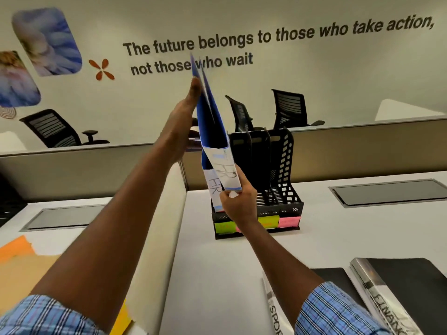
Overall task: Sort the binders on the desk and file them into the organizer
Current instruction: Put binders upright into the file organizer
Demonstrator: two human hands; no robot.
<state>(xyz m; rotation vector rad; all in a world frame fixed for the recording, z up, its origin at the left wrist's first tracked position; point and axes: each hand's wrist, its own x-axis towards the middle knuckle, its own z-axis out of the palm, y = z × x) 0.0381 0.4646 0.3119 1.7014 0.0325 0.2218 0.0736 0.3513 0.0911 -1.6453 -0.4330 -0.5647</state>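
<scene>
I hold a blue binder (212,122) with a white spine label reading "HR" upright above the leftmost slot of the black mesh organizer (285,165). My left hand (183,122) lies flat against the binder's left cover, fingers straight. My right hand (238,204) pinches the bottom of its spine. A second blue "HR" binder (214,187) stands in that left slot behind it. Two black binders lie at the near right: one labelled "FINANCE" (396,286), one whose spine shows "SPOR" (274,313).
Coloured sticky notes (289,221) mark the organizer's front base. A low partition (362,146) runs behind the desk, with office chairs (290,110) beyond. Orange and tan folders (21,259) lie on the neighbouring desk at left. Recessed cable hatches (391,192) sit in the desktops.
</scene>
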